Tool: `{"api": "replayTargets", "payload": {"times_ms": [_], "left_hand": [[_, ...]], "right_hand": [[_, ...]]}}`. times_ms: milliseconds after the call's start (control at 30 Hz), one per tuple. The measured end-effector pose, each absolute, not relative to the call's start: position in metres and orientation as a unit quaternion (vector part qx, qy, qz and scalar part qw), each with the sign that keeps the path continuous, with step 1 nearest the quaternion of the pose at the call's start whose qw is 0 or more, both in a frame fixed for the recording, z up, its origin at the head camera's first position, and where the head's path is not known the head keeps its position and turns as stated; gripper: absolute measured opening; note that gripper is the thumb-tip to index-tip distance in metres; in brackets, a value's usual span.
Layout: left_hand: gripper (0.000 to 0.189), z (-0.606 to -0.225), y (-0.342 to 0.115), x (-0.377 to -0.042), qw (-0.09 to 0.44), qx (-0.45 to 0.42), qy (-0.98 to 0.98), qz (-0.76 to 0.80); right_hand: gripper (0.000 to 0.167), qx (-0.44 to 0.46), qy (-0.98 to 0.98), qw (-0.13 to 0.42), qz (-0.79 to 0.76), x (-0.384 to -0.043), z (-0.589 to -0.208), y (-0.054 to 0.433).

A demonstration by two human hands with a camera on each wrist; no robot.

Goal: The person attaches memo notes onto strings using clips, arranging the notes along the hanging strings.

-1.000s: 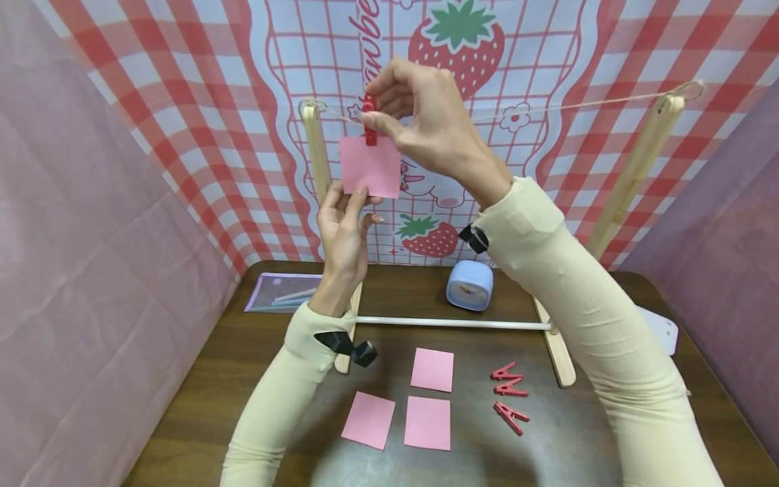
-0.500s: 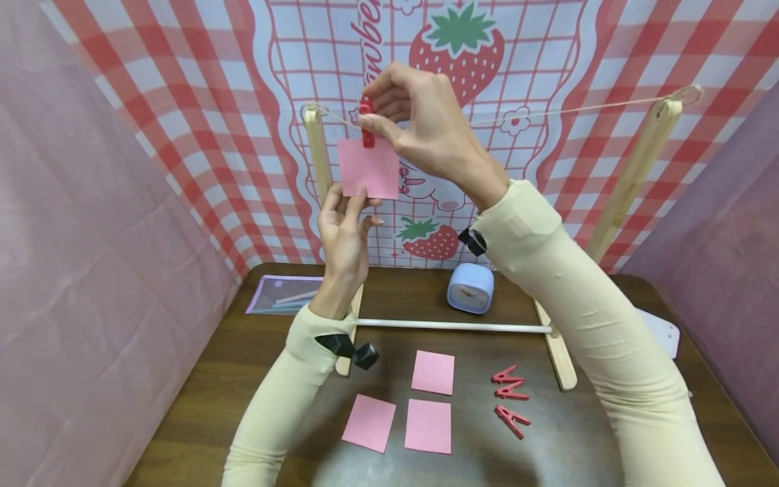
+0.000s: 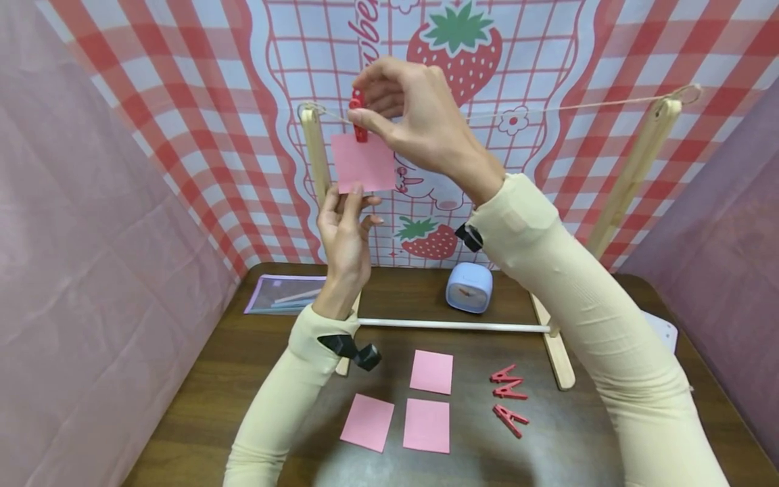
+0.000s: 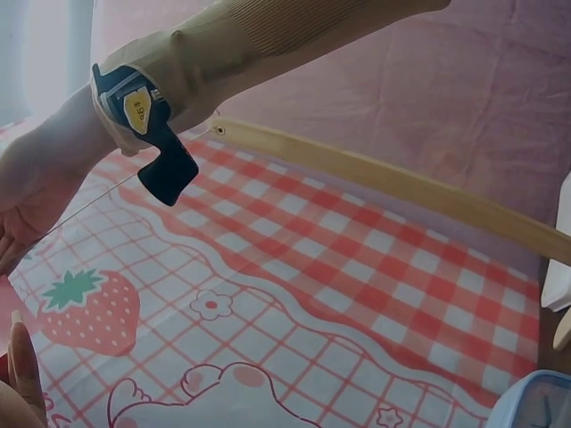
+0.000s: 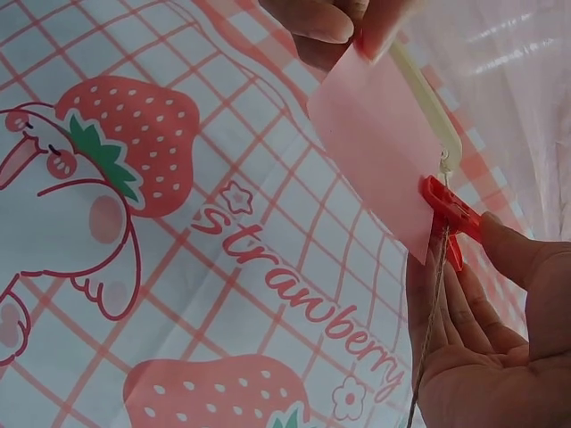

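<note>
A square pink paper note (image 3: 368,164) hangs upright near the left end of the string (image 3: 584,106). At its lower edge my left hand (image 3: 344,237) pinches it between thumb and fingers. My right hand (image 3: 422,122) pinches a red clothespin (image 3: 358,101) between thumb and index finger at the note's top edge. In the right wrist view the clothespin (image 5: 453,214) sits over both the string (image 5: 431,321) and the note's edge (image 5: 375,134). Three more pink notes (image 3: 427,425) lie on the table, with three red clothespins (image 3: 508,419) to their right.
Two wooden posts (image 3: 633,176) carry the string, joined low down by a white rod (image 3: 450,325). Behind stand a blue clock (image 3: 469,287) and a mesh pouch (image 3: 281,295) on the brown table (image 3: 231,379). A strawberry-print cloth (image 3: 207,135) hangs at the back.
Both hands have shifted slightly left along the string, carrying the clothespin and the pink note with them. The things on the table have stayed put.
</note>
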State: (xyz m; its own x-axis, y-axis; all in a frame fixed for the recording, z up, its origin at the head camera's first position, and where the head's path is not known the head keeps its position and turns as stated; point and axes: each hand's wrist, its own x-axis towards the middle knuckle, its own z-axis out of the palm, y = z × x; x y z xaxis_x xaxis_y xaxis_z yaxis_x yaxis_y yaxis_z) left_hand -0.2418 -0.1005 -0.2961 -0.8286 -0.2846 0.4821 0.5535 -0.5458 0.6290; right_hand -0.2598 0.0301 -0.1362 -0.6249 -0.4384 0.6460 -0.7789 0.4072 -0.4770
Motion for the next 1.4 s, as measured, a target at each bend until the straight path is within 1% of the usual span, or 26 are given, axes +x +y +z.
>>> {"api": "replayTargets", "payload": {"times_ms": [133, 400, 700, 833, 1067, 1200, 1400], "left_hand": [[0.011, -0.297, -0.101, -0.242, 0.241, -0.158, -0.404, -0.868], [0.010, -0.297, -0.102, -0.244, 0.239, -0.168, -0.404, -0.867], [0.011, -0.298, -0.102, -0.242, 0.232, -0.179, -0.420, -0.859], [0.012, -0.301, -0.103, -0.243, 0.228, -0.178, -0.420, -0.860], [0.011, -0.306, -0.103, -0.243, 0.219, -0.176, -0.429, -0.859], [0.011, -0.308, -0.102, -0.242, 0.218, -0.175, -0.432, -0.857], [0.014, -0.315, -0.103, -0.241, 0.217, -0.177, -0.448, -0.849]], "right_hand": [[0.038, 0.376, -0.811, 0.218, 0.391, -0.260, -0.136, 0.029], [0.048, 0.368, -0.808, 0.227, 0.399, -0.259, -0.137, 0.033], [0.040, 0.378, -0.786, 0.261, 0.414, -0.257, -0.140, 0.049], [0.036, 0.382, -0.771, 0.282, 0.425, -0.252, -0.140, 0.057], [0.034, 0.367, -0.769, 0.302, 0.427, -0.239, -0.140, 0.072], [0.033, 0.372, -0.767, 0.304, 0.426, -0.234, -0.148, 0.081], [0.033, 0.388, -0.773, 0.300, 0.403, -0.230, -0.170, 0.095]]}}
